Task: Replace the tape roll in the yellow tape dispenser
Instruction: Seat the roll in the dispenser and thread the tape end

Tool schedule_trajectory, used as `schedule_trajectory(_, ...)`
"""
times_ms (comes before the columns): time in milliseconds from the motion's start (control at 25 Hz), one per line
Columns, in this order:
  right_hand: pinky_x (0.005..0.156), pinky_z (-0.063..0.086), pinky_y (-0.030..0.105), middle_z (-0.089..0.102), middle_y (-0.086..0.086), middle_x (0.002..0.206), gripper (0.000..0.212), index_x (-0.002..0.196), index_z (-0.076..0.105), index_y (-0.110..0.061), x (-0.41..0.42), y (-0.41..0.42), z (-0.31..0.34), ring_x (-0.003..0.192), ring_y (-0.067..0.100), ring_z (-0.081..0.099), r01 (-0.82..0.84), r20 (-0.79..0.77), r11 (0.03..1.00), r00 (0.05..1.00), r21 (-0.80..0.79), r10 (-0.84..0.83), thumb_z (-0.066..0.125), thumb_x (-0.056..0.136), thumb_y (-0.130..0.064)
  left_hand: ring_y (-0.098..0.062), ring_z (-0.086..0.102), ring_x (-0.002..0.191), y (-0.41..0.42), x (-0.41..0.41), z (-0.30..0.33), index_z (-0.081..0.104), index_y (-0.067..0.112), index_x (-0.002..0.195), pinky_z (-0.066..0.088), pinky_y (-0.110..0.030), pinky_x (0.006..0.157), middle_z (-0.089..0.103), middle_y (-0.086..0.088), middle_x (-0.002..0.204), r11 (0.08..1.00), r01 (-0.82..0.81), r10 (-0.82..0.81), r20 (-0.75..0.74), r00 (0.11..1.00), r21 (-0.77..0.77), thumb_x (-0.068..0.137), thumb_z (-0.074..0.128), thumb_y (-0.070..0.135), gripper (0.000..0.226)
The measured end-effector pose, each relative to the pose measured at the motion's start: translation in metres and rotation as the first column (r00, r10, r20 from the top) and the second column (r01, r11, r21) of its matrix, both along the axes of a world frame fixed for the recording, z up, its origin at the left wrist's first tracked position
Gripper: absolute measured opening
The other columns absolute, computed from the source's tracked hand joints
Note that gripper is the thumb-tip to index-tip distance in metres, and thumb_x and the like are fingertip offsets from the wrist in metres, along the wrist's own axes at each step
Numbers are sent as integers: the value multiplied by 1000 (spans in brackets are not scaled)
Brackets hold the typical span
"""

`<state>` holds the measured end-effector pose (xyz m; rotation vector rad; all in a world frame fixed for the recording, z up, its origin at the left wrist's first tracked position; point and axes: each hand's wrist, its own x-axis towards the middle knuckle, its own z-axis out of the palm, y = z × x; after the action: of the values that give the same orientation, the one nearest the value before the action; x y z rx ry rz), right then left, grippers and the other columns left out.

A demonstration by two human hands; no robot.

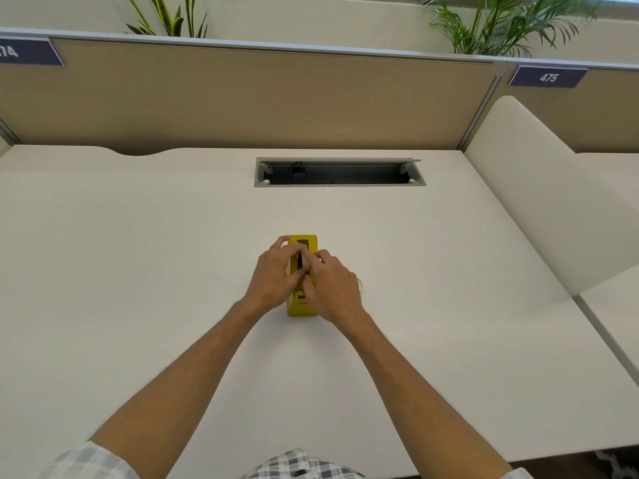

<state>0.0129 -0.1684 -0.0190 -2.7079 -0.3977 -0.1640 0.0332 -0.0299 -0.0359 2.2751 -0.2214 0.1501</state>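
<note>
The yellow tape dispenser (307,243) stands on the white desk (138,271), its long axis pointing away from me. My left hand (276,274) grips its left side, fingers curled over the top slot. My right hand (332,285) covers its right side, with fingertips and thumb pinching at something in the dark middle slot. The tape roll itself is hidden under my fingers. A small pale, clear-looking object (360,283) peeks out on the desk just right of my right hand; I cannot tell what it is.
An open grey cable tray (340,183) is set into the desk behind the dispenser. A beige partition (242,98) closes the back, and a white side divider (539,202) stands at the right. Plants rise behind the partition.
</note>
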Motion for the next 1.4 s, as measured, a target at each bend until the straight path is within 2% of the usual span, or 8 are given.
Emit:
schedule_trajectory(120,63,44,33,57,2,113,42,135,45,-20,1,0,0,96,23,58,3,0,1000,1000,-6,-3,48,94,-23,-14,40,134,-1,0,0,62,22,111,38,-31,100,61,5,125,999,-11,12,42,999,-30,83,66,14,30)
schedule_trajectory(360,67,49,35,57,3,120,43,137,45,-18,1,1,1,101,23,58,2,-9,1000,1000,-6,-2,49,95,-23,-25,36,138,0,5,1,42,24,142,34,-43,110,33,-3,154,997,-55,59,-100,993,50,91,60,34,55)
schedule_trajectory(560,68,51,39,57,3,119,43,137,44,-18,1,0,2,101,24,57,7,-21,1000,1000,-14,-8,48,94,-23,-19,53,121,-2,2,2,47,18,137,43,-45,105,53,1,135,1000,7,-7,4,1000,-7,88,64,20,52)
schedule_trajectory(720,67,49,35,58,3,120,42,137,45,-18,1,1,0,99,23,58,8,-9,1000,1000,-18,-8,48,96,-25,-15,50,122,-4,0,1,43,21,139,40,-33,103,50,2,137,999,-40,40,40,998,5,88,64,26,56)
schedule_trajectory(920,67,48,37,57,2,118,46,140,42,-20,1,1,1,99,24,58,11,-24,1000,1000,-17,-11,48,95,-25,-13,51,122,-5,-3,-3,43,24,138,40,-30,104,51,4,139,999,-29,30,21,999,-28,89,62,21,52)
schedule_trajectory(1080,66,48,35,58,3,118,45,139,43,-20,1,2,1,99,24,59,5,-18,1000,1000,-11,-5,50,95,-25,-11,54,114,-7,-4,0,45,25,133,50,-36,98,55,5,130,995,-66,73,104,992,-73,90,60,23,45)
schedule_trajectory(1280,65,46,34,58,3,116,44,137,44,-19,1,1,1,97,24,59,6,-13,1000,1000,-7,-6,50,94,-24,-19,50,126,-4,-3,2,33,24,145,40,-36,103,50,1,141,999,-34,34,-28,999,-30,93,58,23,59)
schedule_trajectory(1400,65,47,35,58,2,114,44,136,44,-21,0,1,1,96,24,59,8,-17,1000,1000,-4,-8,51,93,-24,-16,54,117,-4,-5,9,42,21,139,46,-42,103,59,-1,128,992,-77,85,81,993,-97,89,54,15,52)
